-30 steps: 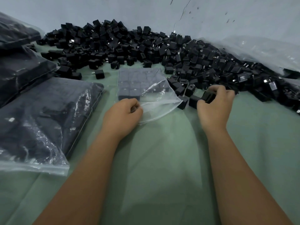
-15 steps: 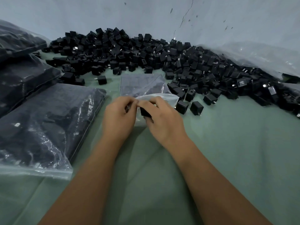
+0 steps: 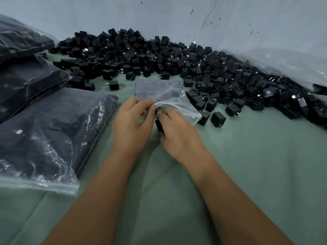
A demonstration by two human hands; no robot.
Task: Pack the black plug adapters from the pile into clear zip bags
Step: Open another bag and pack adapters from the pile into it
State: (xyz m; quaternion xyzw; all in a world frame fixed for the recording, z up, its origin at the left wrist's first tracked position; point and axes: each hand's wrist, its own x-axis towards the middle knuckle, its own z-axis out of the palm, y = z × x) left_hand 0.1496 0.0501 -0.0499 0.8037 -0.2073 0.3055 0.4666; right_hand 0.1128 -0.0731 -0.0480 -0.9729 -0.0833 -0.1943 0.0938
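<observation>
1. The left hand (image 3: 131, 123) pinches the upper lip of a small clear plastic zip bag (image 3: 169, 101) between thumb and forefinger, lifting the mouth open; the other fingers are curled loosely below.
2. The right hand (image 3: 178, 133) grips a small black cube-shaped plug adapter (image 3: 158, 125), fingers curled round it. Most of the adapter is hidden behind the knuckles, so which way its prongs point cannot be told, and a cube shows no clear long axis.
3. The relation that matters: the bag's mouth lies just beyond and slightly right of the held adapter, almost touching it. The right hand is the nearer one for pushing it in; the left only holds the opening.
4. The bag runs away from the person toward the pile, mouth facing back at the hands, closed end far. Dark adapters already show through its far half, seemingly in rows.
5. My judgement is that the next move is a short push forward, away from the body, along the bag's length.
6. The heap of loose black adapters (image 3: 177, 62) spreads behind and to the right on the green cloth-covered table (image 3: 265, 165); filled clear bags (image 3: 53, 131) are stacked on the left.
</observation>
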